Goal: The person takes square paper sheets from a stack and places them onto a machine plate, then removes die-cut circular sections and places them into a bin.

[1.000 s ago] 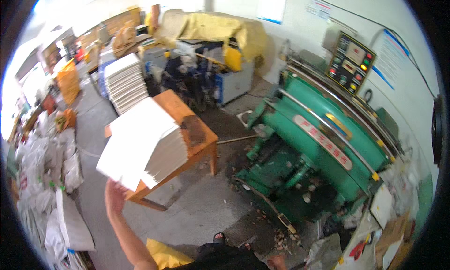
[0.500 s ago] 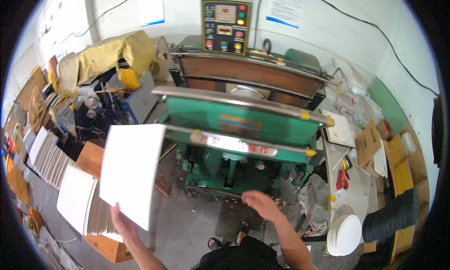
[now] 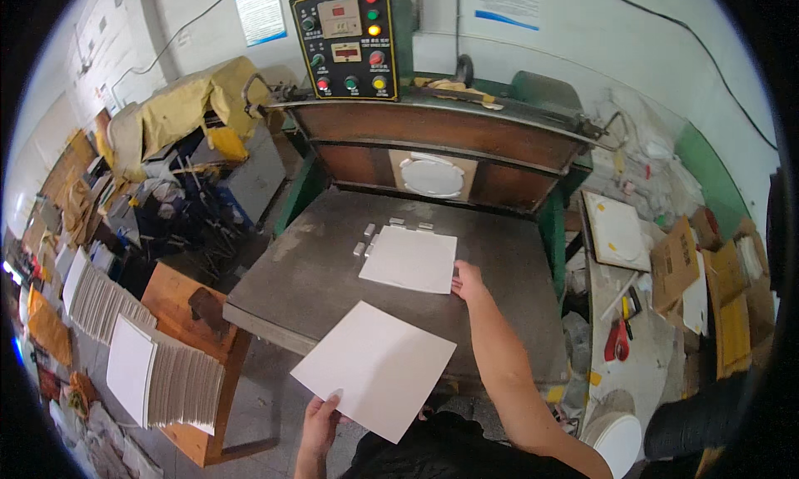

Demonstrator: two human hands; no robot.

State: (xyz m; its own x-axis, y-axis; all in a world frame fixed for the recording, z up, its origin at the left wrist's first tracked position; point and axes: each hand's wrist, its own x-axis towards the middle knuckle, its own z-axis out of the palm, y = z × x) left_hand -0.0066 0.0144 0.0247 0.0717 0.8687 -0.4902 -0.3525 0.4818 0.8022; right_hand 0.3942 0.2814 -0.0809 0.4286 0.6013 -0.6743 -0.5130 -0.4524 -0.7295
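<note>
**Hands with two white sheets at a press**

Left hand (image 3: 320, 421) pinches a white sheet (image 3: 374, 367) by its near edge, held over the press bed (image 3: 308, 279). I see my right hand (image 3: 468, 281) touching a second sheet (image 3: 410, 259) lying flat on the bed.

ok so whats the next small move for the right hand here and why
Probably slide the white sheet on the platen out: the right hand touches its right edge, and the left hand holds a fresh white sheet beside it.
</note>
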